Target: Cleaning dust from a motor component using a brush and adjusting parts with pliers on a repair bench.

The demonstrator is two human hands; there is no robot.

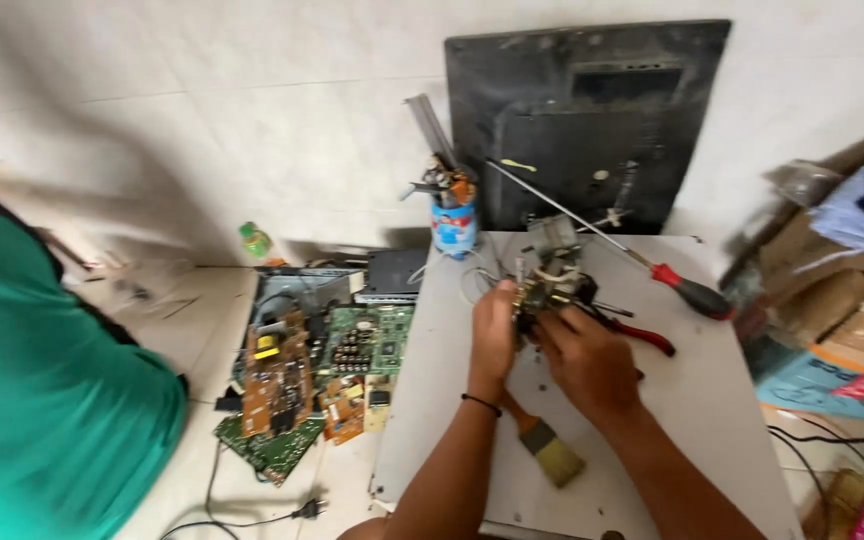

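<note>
At the far left of the frame a second person in a green shirt (42,390) sits blurred at the edge. Right of them, on the tiled floor (182,330), lie a heap of bare circuit boards (312,385), brown and green, with a black plug (304,511) and cord trailing below.

Centre frame, on the pale bench (712,400), the left hand (493,325), a black band at its wrist, is curled around the left edge of a small part (544,290), a knot of metal, wire and board held just above the bench top. The right hand (587,362) closes on it from the right and below, fingers wrapped; red-handled pliers (642,335) poke out beside it, though whether that hand grips them too cannot be told.

The part looks light and rigid but fiddly: sharp tabs, thin leads likely to bend, loose wires likely to snag. Its stiff outer frame seems the safest hold, rather than the wiring.

A brush (547,445) lies on the bench below the hands. A tin of tools (452,215) stands at upper centre before a dark panel (587,125) leaning on the wall. Right of the hands rests a long screwdriver (642,260); cardboard boxes (832,320) fill the right edge.
</note>
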